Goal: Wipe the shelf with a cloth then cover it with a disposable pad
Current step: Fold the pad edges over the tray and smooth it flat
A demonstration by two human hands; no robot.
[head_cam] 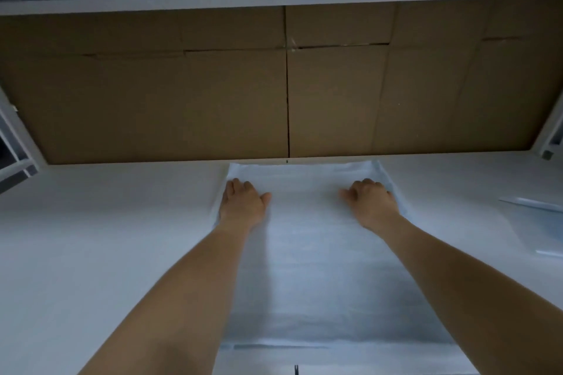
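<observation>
Mid-frame, the pale disposable pad (316, 268) lies spread on the white shelf (106, 237), the left hand (243, 202) flat on its far left corner, the right hand (370, 202) pressing the far right with fingers bent.

Both bare arms reach forward, the left hand (243, 202) flat, palm down, the right hand (370, 202) loosely curled.

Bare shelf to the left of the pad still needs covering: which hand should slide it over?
Left, probably: the left hand lies flat at the pale blue disposable pad's left edge, beside the bare white shelf.
</observation>
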